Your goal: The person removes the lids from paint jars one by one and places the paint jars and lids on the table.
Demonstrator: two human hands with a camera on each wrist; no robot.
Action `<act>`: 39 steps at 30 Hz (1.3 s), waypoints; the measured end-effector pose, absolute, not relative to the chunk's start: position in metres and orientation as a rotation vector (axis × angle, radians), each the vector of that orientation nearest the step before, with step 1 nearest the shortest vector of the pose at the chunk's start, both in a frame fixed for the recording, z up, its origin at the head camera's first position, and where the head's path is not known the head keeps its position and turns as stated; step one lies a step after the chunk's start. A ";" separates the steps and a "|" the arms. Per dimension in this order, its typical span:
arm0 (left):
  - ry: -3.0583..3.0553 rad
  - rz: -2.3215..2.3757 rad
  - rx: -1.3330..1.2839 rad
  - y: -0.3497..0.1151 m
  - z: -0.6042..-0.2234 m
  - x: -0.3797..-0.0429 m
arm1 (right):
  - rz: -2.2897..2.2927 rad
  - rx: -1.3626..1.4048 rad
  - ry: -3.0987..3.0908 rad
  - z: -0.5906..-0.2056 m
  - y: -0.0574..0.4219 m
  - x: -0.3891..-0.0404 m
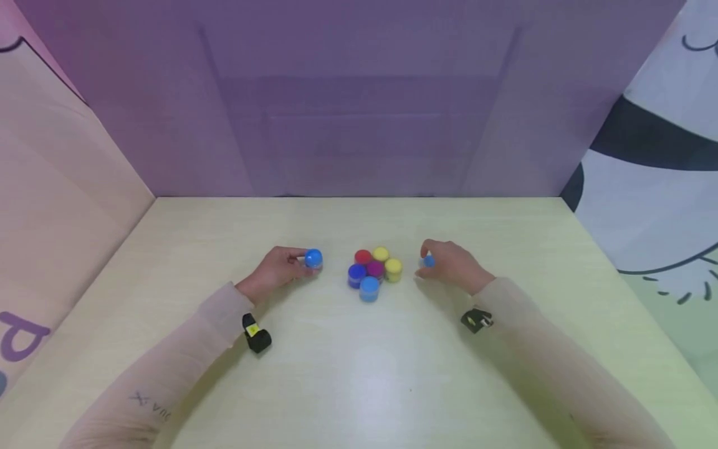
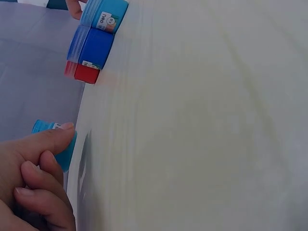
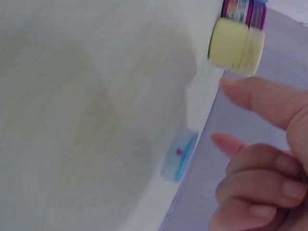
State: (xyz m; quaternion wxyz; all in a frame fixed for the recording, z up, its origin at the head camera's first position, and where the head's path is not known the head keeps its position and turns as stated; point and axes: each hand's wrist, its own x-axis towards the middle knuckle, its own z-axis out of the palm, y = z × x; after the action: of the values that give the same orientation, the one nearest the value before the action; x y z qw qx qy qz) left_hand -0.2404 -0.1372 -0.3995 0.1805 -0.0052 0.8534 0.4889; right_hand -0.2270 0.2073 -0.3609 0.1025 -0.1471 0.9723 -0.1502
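Observation:
My left hand [image 1: 280,268] pinches a small jar with a blue lid [image 1: 313,258] between thumb and fingers, left of a cluster of jars. In the left wrist view the thumb lies across this light-blue jar [image 2: 66,156]. My right hand [image 1: 451,265] is right of the cluster, thumb and index finger spread apart. Between them in the head view shows a small blue thing [image 1: 429,260], mostly hidden by the hand. The right wrist view shows a low clear piece with a blue rim [image 3: 180,155] on the table, apart from the fingers.
Mid-table, several small jars stand close together: red [image 1: 363,256], yellow [image 1: 381,253], another yellow [image 1: 394,268], purple [image 1: 375,269], dark blue [image 1: 356,274] and light blue [image 1: 369,288]. A purple panel [image 1: 359,137] rises behind the pale table [image 1: 359,374].

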 end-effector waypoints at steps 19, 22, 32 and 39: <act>2.386 1.391 -0.066 -0.138 -0.401 -0.243 | -0.650 -0.646 2.785 -0.366 0.177 -0.221; 2.375 1.396 -0.073 -0.138 -0.400 -0.243 | -0.640 -0.633 2.798 -0.367 0.174 -0.221; 2.387 1.396 -0.078 -0.137 -0.402 -0.246 | -0.580 -0.619 2.847 -0.361 0.168 -0.220; 2.388 1.387 -0.070 -0.137 -0.402 -0.245 | -0.488 -0.583 2.873 -0.360 0.164 -0.220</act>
State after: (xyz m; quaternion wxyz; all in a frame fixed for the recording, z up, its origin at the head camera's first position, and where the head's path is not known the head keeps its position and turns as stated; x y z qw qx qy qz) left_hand -0.2454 -0.1370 -0.4017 0.1882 -0.0248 0.8490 0.4931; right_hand -0.2198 0.1638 -0.3597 0.0848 -0.1953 0.9633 -0.1635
